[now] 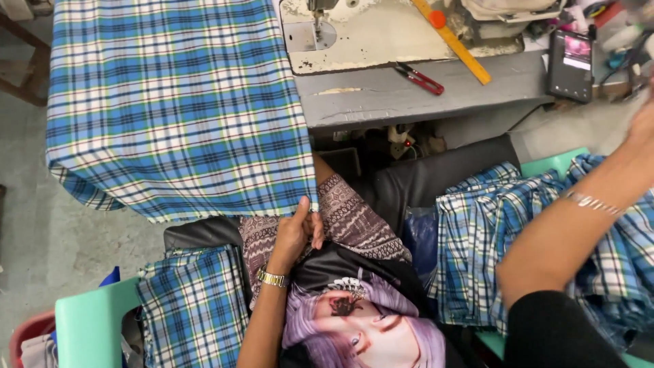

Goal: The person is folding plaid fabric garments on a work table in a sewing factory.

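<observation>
Left grip — plaid cloth corner

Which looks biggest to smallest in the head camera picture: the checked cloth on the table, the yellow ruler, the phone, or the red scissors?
1. checked cloth
2. yellow ruler
3. phone, shorter than the ruler but wider, so these two are close
4. red scissors

The left hand pinches the cloth's corner.

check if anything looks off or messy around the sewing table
The blue plaid cloth hangs off the table's front edge, its corner pinched by the left hand. The yellow ruler lies askew across the sewing machine bed. Nothing looks spilled or damaged.
</observation>
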